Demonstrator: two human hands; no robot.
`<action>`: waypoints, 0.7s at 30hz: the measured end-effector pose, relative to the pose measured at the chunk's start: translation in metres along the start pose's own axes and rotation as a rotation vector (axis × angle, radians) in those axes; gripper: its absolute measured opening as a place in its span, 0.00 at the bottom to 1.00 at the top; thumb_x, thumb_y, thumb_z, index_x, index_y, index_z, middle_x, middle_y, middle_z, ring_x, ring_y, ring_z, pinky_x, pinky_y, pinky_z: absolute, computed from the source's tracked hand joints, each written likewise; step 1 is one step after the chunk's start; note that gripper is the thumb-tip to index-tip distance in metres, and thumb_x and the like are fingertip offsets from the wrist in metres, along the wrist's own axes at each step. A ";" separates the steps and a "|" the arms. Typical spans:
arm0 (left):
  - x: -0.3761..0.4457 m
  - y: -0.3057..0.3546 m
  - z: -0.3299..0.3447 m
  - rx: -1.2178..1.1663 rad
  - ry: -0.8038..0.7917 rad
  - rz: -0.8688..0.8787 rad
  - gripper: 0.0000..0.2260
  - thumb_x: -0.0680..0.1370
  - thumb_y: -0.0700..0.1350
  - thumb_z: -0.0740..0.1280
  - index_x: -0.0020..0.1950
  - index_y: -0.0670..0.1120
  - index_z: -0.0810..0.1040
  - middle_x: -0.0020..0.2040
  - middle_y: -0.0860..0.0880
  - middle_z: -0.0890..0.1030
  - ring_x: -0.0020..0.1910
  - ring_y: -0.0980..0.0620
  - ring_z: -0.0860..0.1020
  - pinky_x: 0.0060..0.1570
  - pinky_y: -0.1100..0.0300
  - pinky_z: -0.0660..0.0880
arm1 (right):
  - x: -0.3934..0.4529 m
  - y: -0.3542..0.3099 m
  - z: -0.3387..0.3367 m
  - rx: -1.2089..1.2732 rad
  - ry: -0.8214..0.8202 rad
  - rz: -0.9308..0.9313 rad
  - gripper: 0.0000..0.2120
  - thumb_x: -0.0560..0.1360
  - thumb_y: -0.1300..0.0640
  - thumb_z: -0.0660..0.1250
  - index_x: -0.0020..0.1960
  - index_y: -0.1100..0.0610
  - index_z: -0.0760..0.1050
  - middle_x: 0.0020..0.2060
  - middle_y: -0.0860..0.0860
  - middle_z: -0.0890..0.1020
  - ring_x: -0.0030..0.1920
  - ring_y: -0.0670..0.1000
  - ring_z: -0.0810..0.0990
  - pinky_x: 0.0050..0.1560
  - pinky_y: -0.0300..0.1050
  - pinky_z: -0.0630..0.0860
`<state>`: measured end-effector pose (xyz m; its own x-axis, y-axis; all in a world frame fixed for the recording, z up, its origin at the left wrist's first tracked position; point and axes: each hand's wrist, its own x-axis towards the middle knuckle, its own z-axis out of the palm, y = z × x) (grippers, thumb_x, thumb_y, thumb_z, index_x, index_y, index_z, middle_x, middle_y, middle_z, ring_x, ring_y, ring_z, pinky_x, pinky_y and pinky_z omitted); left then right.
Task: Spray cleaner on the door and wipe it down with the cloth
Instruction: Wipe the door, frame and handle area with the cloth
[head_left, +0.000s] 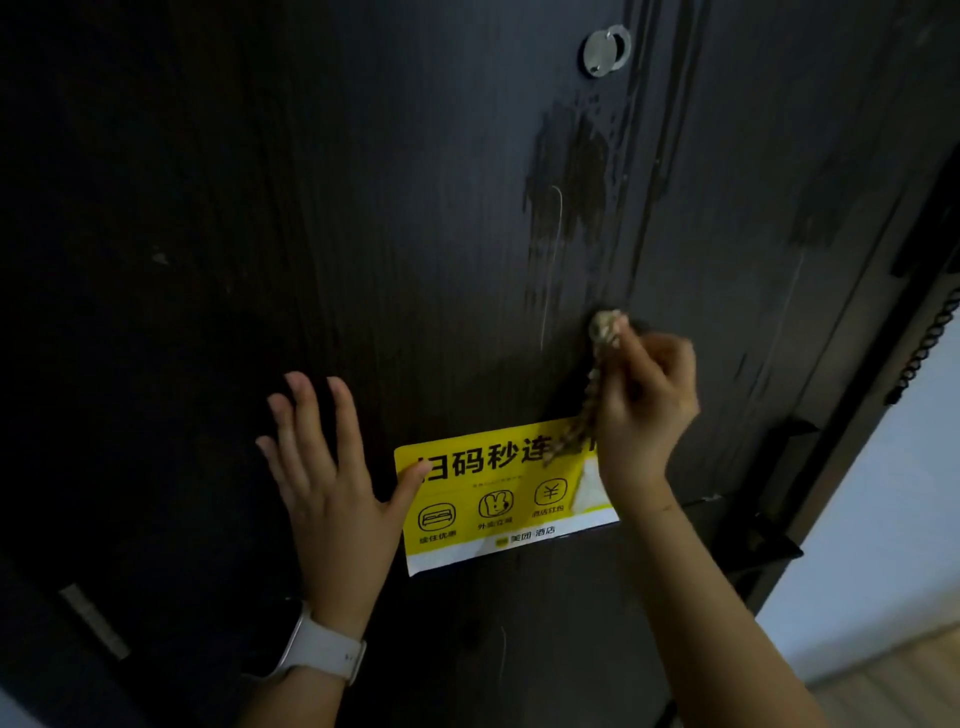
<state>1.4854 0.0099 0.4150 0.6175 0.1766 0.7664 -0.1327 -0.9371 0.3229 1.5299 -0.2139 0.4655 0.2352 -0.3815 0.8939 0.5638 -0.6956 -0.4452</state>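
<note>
The dark wood-grain door (363, 208) fills the view, with wet streaks (571, 182) running down its upper right part. My right hand (644, 400) is shut on a crumpled beige patterned cloth (602, 332) and presses its top against the door just below the wet patch; the cloth's tail hangs down over a yellow sticker. My left hand (322, 467) lies flat on the door with fingers spread, its thumb touching the sticker's left edge. No spray bottle is in view.
A yellow and white sticker (493, 504) is stuck on the door at mid height. A round metal peephole cover (605, 49) sits near the top. The door's right edge, dark lock hardware (774, 540) and a black coiled cord (930, 343) border a pale wall.
</note>
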 end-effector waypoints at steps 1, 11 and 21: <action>0.000 0.000 0.000 -0.001 0.000 0.002 0.46 0.72 0.66 0.63 0.80 0.46 0.45 0.79 0.46 0.38 0.78 0.44 0.40 0.75 0.44 0.40 | 0.001 -0.003 0.002 -0.003 0.051 0.058 0.12 0.75 0.70 0.67 0.58 0.65 0.80 0.42 0.56 0.73 0.42 0.37 0.72 0.43 0.29 0.69; 0.000 0.000 0.000 0.012 0.015 0.008 0.46 0.72 0.65 0.63 0.80 0.47 0.44 0.79 0.44 0.40 0.78 0.43 0.40 0.75 0.44 0.41 | -0.042 -0.027 0.028 0.008 -0.305 -0.287 0.12 0.76 0.61 0.69 0.57 0.63 0.81 0.47 0.55 0.75 0.45 0.52 0.74 0.42 0.44 0.73; 0.001 0.000 0.000 0.016 0.015 0.013 0.45 0.72 0.66 0.60 0.80 0.46 0.45 0.79 0.44 0.40 0.78 0.43 0.41 0.75 0.50 0.35 | -0.032 -0.023 0.020 0.045 -0.203 -0.185 0.08 0.76 0.66 0.68 0.54 0.66 0.81 0.44 0.53 0.76 0.44 0.43 0.73 0.46 0.30 0.67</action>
<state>1.4858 0.0103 0.4160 0.6044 0.1685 0.7786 -0.1284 -0.9440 0.3040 1.5257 -0.1735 0.4483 0.2769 -0.1175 0.9537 0.6452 -0.7127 -0.2751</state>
